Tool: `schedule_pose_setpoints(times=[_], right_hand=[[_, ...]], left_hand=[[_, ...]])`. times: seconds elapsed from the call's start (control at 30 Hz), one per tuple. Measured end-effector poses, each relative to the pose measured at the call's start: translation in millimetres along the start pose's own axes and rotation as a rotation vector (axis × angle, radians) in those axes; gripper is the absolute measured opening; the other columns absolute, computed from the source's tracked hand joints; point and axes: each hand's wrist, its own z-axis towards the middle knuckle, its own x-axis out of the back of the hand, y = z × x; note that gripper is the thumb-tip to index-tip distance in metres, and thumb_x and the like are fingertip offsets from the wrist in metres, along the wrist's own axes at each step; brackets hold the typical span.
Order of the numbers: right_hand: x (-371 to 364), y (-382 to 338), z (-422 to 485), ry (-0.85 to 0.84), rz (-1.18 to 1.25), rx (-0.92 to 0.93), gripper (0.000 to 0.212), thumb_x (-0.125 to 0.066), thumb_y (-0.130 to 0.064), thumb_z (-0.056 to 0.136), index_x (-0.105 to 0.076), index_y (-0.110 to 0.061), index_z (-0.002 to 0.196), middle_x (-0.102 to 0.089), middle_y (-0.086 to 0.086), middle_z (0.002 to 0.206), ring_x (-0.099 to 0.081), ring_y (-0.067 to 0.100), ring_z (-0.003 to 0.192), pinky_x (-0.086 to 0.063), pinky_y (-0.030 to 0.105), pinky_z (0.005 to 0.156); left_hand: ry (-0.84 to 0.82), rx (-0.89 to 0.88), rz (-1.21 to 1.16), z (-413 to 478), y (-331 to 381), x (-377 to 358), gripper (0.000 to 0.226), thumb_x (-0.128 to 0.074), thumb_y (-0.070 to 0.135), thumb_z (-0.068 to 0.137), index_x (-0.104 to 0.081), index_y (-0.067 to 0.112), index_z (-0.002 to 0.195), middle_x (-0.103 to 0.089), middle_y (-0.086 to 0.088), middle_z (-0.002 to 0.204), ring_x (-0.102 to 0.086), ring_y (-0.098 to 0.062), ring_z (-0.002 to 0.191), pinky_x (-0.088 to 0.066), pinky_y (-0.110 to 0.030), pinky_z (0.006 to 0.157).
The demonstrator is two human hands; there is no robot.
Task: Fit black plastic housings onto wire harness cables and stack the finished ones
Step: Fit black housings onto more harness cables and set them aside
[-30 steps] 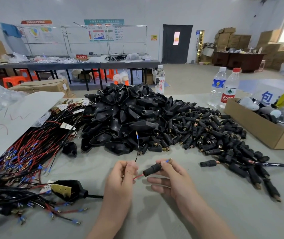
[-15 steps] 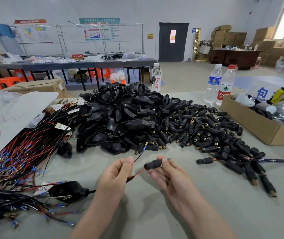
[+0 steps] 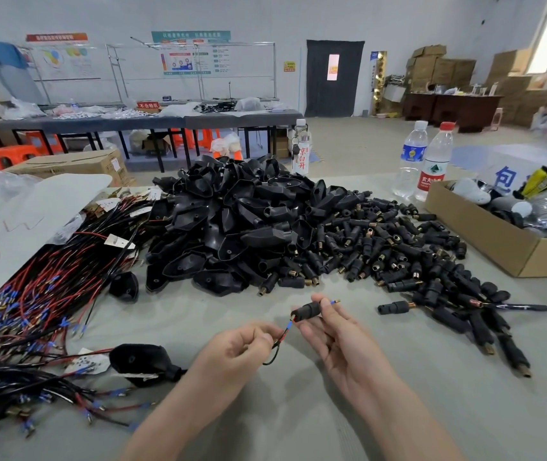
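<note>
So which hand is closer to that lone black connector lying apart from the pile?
Right. The right hand, gripping a wired connector, sits just left of the lone connector; the left hand, pinching the wire, is farther left.

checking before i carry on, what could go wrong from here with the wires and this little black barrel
1. The left hand pinches the wires near a slack loop; pushing may kink them instead of feeding them.
2. The right hand holds the black barrel by fingertips alone; a slip could lose it among the loose barrels.
</note>
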Motion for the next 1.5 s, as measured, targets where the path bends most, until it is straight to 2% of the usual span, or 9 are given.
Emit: schedule_pose_setpoints(times=[0.13,0.23,0.4,0.53,0.67,0.9,1.07,1.27,1.5], right_hand=[[-0.9,-1.2,-1.0,-0.021,-0.01,0.007,0.018,-0.055,-0.018,0.1,-0.065,-0.006,0.108,-0.072,0.022,0.093,-0.075,0.019,0.074,-0.059,0.021,0.062],[-1.8,-2.5,-1.8,-0.043,-0.027,0.009,0.018,-0.053,-0.019,0.101,-0.065,-0.009,0.11,-0.075,0.02,0.099,-0.076,0.019,0.08,-0.059,0.021,0.063],[-4.0,-6.2,-3.0,-0.079,-0.101,0.042,0.02,-0.052,-0.023,0.101,-0.064,-0.012,0.114,-0.075,0.02,0.103,-0.076,0.021,0.086,-0.059,0.023,0.065],[-5.1,-6.8,-4.5,-0.104,-0.118,0.069,0.023,-0.052,-0.023,0.1,-0.064,-0.011,0.116,-0.075,0.02,0.105,-0.076,0.022,0.088,-0.059,0.024,0.067],[-7.4,-2.6,-4.9,-0.093,-0.104,0.069,0.022,-0.053,-0.021,0.1,-0.064,-0.011,0.116,-0.075,0.02,0.105,-0.076,0.021,0.086,-0.059,0.022,0.066],[-8.7,4.0,2.0,-0.049,0.029,0.025,0.019,-0.045,-0.011,0.104,-0.062,-0.003,0.109,-0.074,0.026,0.098,-0.076,0.022,0.077,-0.059,0.023,0.06],[-8.5,4.6,3.8,-0.035,0.117,-0.016,0.02,-0.041,-0.008,0.106,-0.058,-0.002,0.111,-0.072,0.028,0.106,-0.075,0.031,0.092,-0.062,0.031,0.065],[-11.1,4.1,-0.2,-0.041,0.098,-0.022,0.019,-0.043,-0.009,0.105,-0.058,-0.002,0.114,-0.072,0.026,0.108,-0.075,0.034,0.093,-0.062,0.032,0.064],[-16.6,6.8,-4.3,-0.096,0.077,-0.009,0.019,-0.044,-0.009,0.104,-0.058,0.0,0.113,-0.073,0.023,0.108,-0.075,0.031,0.091,-0.062,0.029,0.067]], left_hand=[[-0.017,0.022,0.046,0.1,-0.3,-0.9,0.05,-0.051,0.041,0.081,-0.072,0.001,0.1,-0.073,0.015,0.101,-0.056,-0.007,0.09,-0.041,-0.016,0.079],[-0.017,0.032,0.029,0.0,2.3,-0.8,0.036,-0.05,0.042,0.082,-0.077,0.022,0.097,-0.066,0.006,0.09,-0.051,-0.011,0.085,-0.038,-0.024,0.078],[0.008,0.037,-0.032,0.6,3.1,1.2,0.03,-0.053,0.04,0.087,-0.078,0.026,0.092,-0.073,0.005,0.09,-0.063,-0.007,0.087,-0.044,-0.019,0.086],[0.11,0.044,-0.089,2.2,1.9,0.0,0.029,-0.049,0.011,0.102,-0.076,0.005,0.093,-0.078,-0.001,0.092,-0.071,-0.01,0.089,-0.05,-0.013,0.08],[0.182,0.01,-0.11,2.4,1.6,-2.7,0.027,-0.046,0.005,0.102,-0.069,-0.008,0.096,-0.078,-0.006,0.088,-0.072,-0.009,0.081,-0.051,-0.011,0.072],[0.227,-0.005,-0.146,1.6,5.8,-9.2,0.034,-0.041,0.017,0.106,-0.066,-0.003,0.095,-0.078,-0.003,0.089,-0.074,-0.015,0.085,-0.054,-0.016,0.074],[0.312,-0.144,0.304,-4.0,-4.6,-9.9,0.022,-0.045,0.033,0.102,-0.056,0.019,0.088,-0.071,0.027,0.09,-0.069,-0.001,0.088,-0.052,-0.033,0.085],[0.368,-0.179,0.346,-6.7,-5.8,-10.1,0.013,-0.044,0.046,0.098,-0.051,0.037,0.09,-0.069,0.009,0.078,-0.066,-0.013,0.076,-0.052,-0.042,0.074],[0.365,-0.192,0.324,-4.1,-6.7,-13.3,0.012,-0.051,0.046,0.095,-0.057,0.038,0.088,-0.068,0.011,0.077,-0.064,-0.01,0.076,-0.052,-0.037,0.073]])
